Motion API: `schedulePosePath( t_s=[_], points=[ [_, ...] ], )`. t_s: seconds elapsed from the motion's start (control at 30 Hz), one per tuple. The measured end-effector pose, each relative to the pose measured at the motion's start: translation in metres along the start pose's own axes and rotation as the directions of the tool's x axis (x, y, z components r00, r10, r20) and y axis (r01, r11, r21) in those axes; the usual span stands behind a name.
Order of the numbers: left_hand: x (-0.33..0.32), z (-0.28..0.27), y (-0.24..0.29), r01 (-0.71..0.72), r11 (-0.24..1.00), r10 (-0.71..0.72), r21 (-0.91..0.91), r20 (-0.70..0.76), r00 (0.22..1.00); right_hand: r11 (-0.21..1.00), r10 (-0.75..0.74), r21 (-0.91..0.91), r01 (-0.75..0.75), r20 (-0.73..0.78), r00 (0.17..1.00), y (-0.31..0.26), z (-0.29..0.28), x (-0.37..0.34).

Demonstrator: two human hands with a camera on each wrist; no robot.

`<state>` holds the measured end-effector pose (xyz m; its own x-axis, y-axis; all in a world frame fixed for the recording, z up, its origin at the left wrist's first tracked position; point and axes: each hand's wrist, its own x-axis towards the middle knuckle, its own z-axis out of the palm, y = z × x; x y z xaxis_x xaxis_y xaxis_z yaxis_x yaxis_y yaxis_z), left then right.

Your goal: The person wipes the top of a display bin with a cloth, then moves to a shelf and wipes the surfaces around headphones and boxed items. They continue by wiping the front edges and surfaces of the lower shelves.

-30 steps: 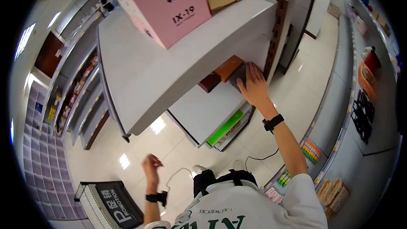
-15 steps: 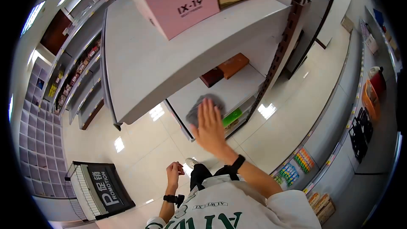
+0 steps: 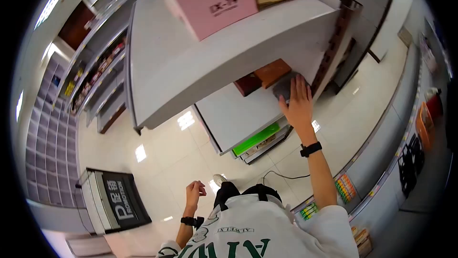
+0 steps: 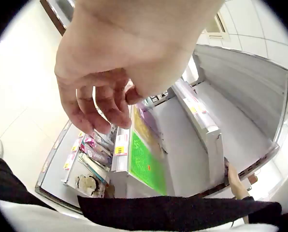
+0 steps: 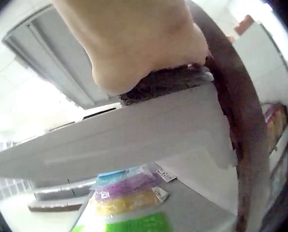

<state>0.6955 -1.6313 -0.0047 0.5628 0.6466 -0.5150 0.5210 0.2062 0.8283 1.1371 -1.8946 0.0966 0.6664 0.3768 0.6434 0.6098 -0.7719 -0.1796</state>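
My right hand (image 3: 299,107) lies with straight fingers on a grey cloth (image 3: 282,88), pressing it on the lower shelf (image 3: 234,124) near its right end. In the right wrist view the cloth (image 5: 165,84) shows dark under the palm, at the shelf's front edge. Just behind it sit a flat orange-brown leather-looking item (image 3: 273,73) and a dark red one (image 3: 248,85). My left hand (image 3: 194,193) hangs low before my body, holding nothing. Its fingers are loosely curled in the left wrist view, over the lower shelves.
Overhanging the cloth's shelf is an upper shelf (image 3: 191,72) bearing a pink box (image 3: 219,5) and cardboard boxes. A brown slotted post (image 3: 336,48) borders the right end. Below are bright green packs (image 4: 146,162). A promotion stand (image 3: 121,200) stands left on the floor.
My right hand and the cloth swept from the shelf's right end to its front left, then back to the right end. The left hand stays low, shifting slightly.
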Motion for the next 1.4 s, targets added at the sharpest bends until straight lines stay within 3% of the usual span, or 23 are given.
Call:
schedulePosePath(
  t_s=[0.07,0.13,0.43,0.57,0.67,0.77,0.83,0.87,0.9,0.97,1.03,1.07,1.1,1.17,1.27,1.3,1.4],
  points=[
    [0.003,-0.004,-0.006,0.005,1.000,-0.005,-0.014,-0.020,1.000,0.999,-0.027,0.020,0.026,0.033,0.999,-0.012,-0.002,-0.004],
    [0.003,0.000,-0.008,-0.004,1.000,0.004,-0.002,-0.009,1.000,0.996,0.077,-0.052,-0.074,0.046,0.996,-0.033,-0.008,-0.011],
    [0.030,0.015,0.019,-0.079,0.997,0.074,0.024,0.167,0.983,0.954,-0.192,0.286,0.087,0.363,0.912,-0.219,-0.048,-0.074],
    [0.045,-0.012,0.015,-0.060,0.996,0.044,0.072,0.209,0.977,0.969,-0.175,0.231,0.091,0.375,0.910,-0.217,-0.043,-0.064],
    [0.059,-0.058,-0.011,-0.006,0.992,-0.007,0.127,0.106,0.994,0.982,-0.144,0.166,0.086,0.381,0.913,-0.210,-0.028,-0.052],
    [0.077,-0.119,-0.099,0.053,0.978,-0.033,0.202,-0.101,0.994,0.994,-0.113,0.044,0.104,0.423,0.899,-0.215,-0.015,-0.030],
    [0.069,-0.159,-0.160,0.171,0.940,-0.117,0.296,-0.191,0.975,0.993,-0.118,0.103,0.065,0.678,0.726,-0.228,-0.024,-0.002],
    [0.062,-0.180,-0.201,0.288,0.907,-0.241,0.306,-0.181,0.953,0.956,-0.118,0.285,-0.070,0.592,0.797,-0.226,-0.005,-0.008],
    [0.057,-0.194,-0.235,0.394,0.861,-0.357,0.321,-0.171,0.918,0.970,-0.175,0.245,0.003,0.684,0.708,-0.217,0.010,-0.011],
    [0.025,-0.205,-0.261,0.615,0.761,-0.611,0.205,-0.090,0.786,0.961,-0.124,0.271,-0.052,0.593,0.796,-0.246,0.010,0.013],
    [0.002,-0.211,-0.273,0.721,0.672,-0.728,0.169,-0.027,0.685,0.995,-0.045,0.102,-0.023,0.614,0.788,-0.267,0.030,0.035],
    [-0.005,-0.211,-0.276,0.739,0.652,-0.752,0.168,0.014,0.659,0.982,-0.057,0.182,-0.054,0.557,0.828,-0.260,0.055,0.037],
    [-0.007,-0.211,-0.278,0.755,0.634,-0.770,0.167,0.052,0.636,0.999,-0.044,0.015,0.043,0.593,0.804,-0.258,0.068,0.048],
    [0.002,-0.217,-0.280,0.757,0.635,-0.773,0.154,0.113,0.625,0.983,-0.069,-0.111,0.148,0.523,0.850,-0.254,0.099,0.064],
    [0.043,-0.245,-0.306,0.731,0.675,-0.733,0.101,0.199,0.650,0.995,-0.025,-0.069,0.076,0.554,0.832,-0.260,0.106,0.085],
    [0.064,-0.252,-0.305,0.700,0.692,-0.722,0.176,0.160,0.673,0.993,-0.020,-0.087,0.082,0.558,0.830,-0.258,0.107,0.085],
    [0.126,-0.284,-0.283,0.455,0.852,-0.487,0.258,0.073,0.871,0.988,-0.090,-0.065,0.142,0.504,0.859,-0.247,0.106,0.067]
  ],
)
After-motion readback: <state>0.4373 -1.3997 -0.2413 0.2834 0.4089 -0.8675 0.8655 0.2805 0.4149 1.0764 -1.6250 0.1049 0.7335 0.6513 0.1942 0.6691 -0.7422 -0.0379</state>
